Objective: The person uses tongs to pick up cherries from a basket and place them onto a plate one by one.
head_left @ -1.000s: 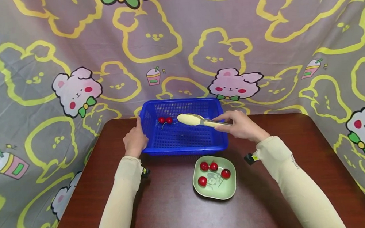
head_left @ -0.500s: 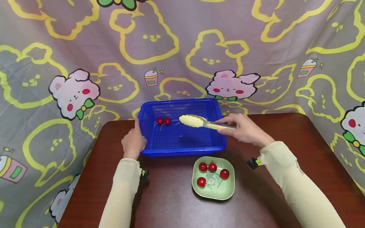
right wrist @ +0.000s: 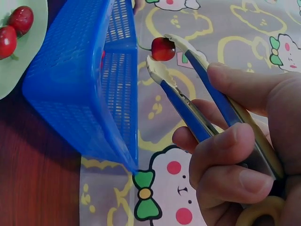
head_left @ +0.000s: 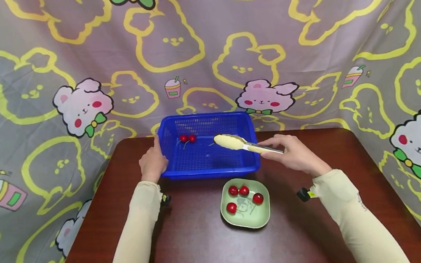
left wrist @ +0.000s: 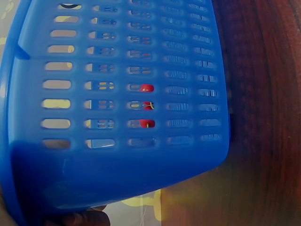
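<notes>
Arms, 2: sleeved, extended forward. Left forearm: slants inward. Left hand: bare, index finger points straight ahead. Right forearm: slants inward. Right hand: bare, fingers curl in a grip. Hands stand well apart, nearly level.

The basket stands at the back of the counter, before the cloth, two cherries in its back left. Before it, toward the right, the dish bears four more. The left hand is at the basket's left end; the tongs, in the right hand, reach above it from the right.
</notes>
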Tool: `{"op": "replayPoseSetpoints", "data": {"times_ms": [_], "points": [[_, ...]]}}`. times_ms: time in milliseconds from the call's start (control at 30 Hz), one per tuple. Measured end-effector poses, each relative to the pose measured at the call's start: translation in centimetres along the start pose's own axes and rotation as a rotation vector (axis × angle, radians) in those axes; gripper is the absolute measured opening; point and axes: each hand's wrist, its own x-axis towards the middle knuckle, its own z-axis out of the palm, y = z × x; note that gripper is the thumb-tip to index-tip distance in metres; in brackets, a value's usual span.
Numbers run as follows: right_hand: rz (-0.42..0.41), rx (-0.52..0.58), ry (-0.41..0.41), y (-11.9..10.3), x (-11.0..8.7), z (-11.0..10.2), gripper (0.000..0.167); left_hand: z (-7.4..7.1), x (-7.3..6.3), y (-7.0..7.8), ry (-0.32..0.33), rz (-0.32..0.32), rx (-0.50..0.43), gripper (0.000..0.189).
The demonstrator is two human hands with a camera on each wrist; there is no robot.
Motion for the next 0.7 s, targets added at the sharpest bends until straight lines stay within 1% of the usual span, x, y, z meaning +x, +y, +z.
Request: {"op": "replayPoseSetpoints", "data": {"times_ms": [133,267,333,500,700], "points": [[-0.018,-0.012,0.01,0.4,-1.0,-0.3,0.039,0.0,0.1,0.0,-0.008,0.0,0.004,0.087],[-0.017,-0.021,0.008,0.7,-2.1,-0.7,0.039,0.0,-0.1,0.1,-0.019,0.003,0.01,0.088],[-0.009,-0.021,-0.004,0.8,-2.6,-0.8,0.04,0.0,-0.1,0.1,-0.02,0.005,0.013,0.088],[0.003,-0.017,-0.037,1.1,-3.8,-1.1,0.042,-0.1,-0.1,0.1,0.001,0.011,0.009,0.087],[-0.024,-0.038,-0.06,1.4,-5.0,-1.3,0.036,0.0,-0.1,0.1,0.0,0.014,0.008,0.087]]}}
